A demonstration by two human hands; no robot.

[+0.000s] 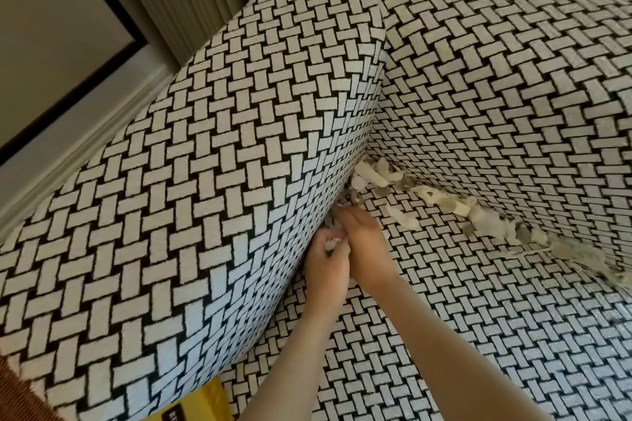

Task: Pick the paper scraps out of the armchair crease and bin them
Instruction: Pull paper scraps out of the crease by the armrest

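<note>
At the armchair crease, left hand fingers pinch paper scraps; right hand unclear.

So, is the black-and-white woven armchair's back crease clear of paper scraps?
No, a row of pale torn paper scraps lies along it, right up to the corner.

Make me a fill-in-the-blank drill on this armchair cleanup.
1. The left hand grips paper ___.
2. The right hand reaches where the seat meets the ___.
3. More scraps line the ___ edge of the seat.
4. The armchair fabric is black and ___.
Missing: scraps; armrest; back; white.
</note>
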